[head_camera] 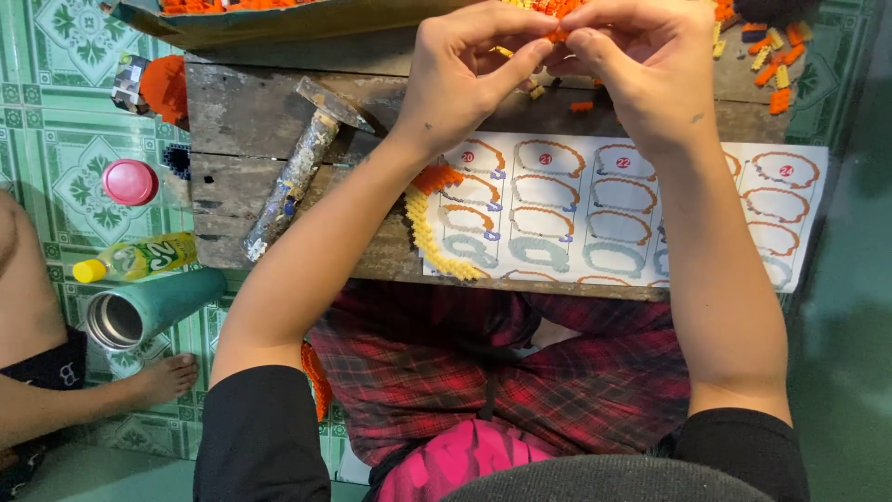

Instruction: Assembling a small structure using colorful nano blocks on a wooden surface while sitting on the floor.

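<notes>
Orange brick piece (557, 9) is pinched between both hands, left hand (465, 79) and right hand (646, 65), above the wooden counter (251, 112); a hammer (297, 167) and instruction sheet (632, 214) lie below, yellow-orange chain (427, 223) beside.

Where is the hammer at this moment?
In the head view the hammer lies on the left part of the wooden board, just left of the person's left forearm, with the printed instruction sheet to its right.
</notes>
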